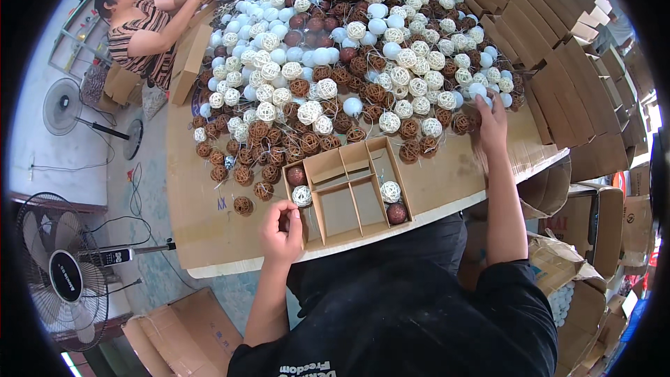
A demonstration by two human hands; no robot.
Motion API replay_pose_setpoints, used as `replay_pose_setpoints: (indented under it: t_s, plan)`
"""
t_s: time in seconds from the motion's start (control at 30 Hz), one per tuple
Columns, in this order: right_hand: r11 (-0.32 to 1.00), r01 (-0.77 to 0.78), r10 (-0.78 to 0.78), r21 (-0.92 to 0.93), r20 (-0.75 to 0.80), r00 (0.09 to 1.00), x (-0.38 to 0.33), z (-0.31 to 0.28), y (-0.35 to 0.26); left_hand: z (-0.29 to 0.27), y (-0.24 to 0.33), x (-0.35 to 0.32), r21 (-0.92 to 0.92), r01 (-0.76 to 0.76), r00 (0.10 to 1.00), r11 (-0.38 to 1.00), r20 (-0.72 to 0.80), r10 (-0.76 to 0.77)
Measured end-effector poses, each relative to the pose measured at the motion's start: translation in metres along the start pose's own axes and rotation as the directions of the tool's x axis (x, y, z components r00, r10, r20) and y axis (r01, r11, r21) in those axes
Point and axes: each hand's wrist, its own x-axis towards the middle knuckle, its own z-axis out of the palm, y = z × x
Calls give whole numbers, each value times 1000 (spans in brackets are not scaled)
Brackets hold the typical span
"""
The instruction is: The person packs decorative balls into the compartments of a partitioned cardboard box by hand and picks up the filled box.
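A shallow cardboard box [352, 204] with thin dividers sits at the table's front edge. In its left column lie a brown glittery ball [296, 176] and a white woven ball [301, 196]. Its right column holds another white woven ball [391, 191] and a brown glittery ball [397, 213]. My left hand [281, 236] is closed at the box's front left corner; a dark brown patch shows between its fingers, too hidden to name. At the right of the pile, my right hand [493, 124] has its fingers closed on a smooth white ball [477, 90].
A big heap of woven brown balls [259, 131], woven cream balls and smooth white balls, with thin wires among them, covers the table [202, 237]. Stacked cardboard trays [572, 91] line the right side. A person [143, 35] works at the far left; fans [66, 276] stand left.
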Motion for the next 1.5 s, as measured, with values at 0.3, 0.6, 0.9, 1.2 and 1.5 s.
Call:
replay_pose_setpoints:
  t_s: [0.3, 0.6, 0.9, 1.2, 1.5]
  plan:
    - [997, -25, 14, -75, -150, 989, -8, 13, -18, -10, 1, 1, 9, -37, 999, 999, -33, 37]
    - [990, -50, 66, 129, -126, 990, 6, 4, -2, -23, 2, 6, -49, -9, 997, 999, -78, 5]
    - [948, -24, 43, 319, -52, 998, 14, 7, -29, -35, 3, -3, -93, 81, 992, 992, -91, -90]
    - [994, -81, 81, 80, -4, 997, 21, 11, -52, -29, -1, -3, -61, 30, 997, 998, -69, -34]
    - [973, -95, 123, 212, -122, 985, -6, 10, -49, -17, -2, -6, -58, 106, 994, 993, 12, -106]
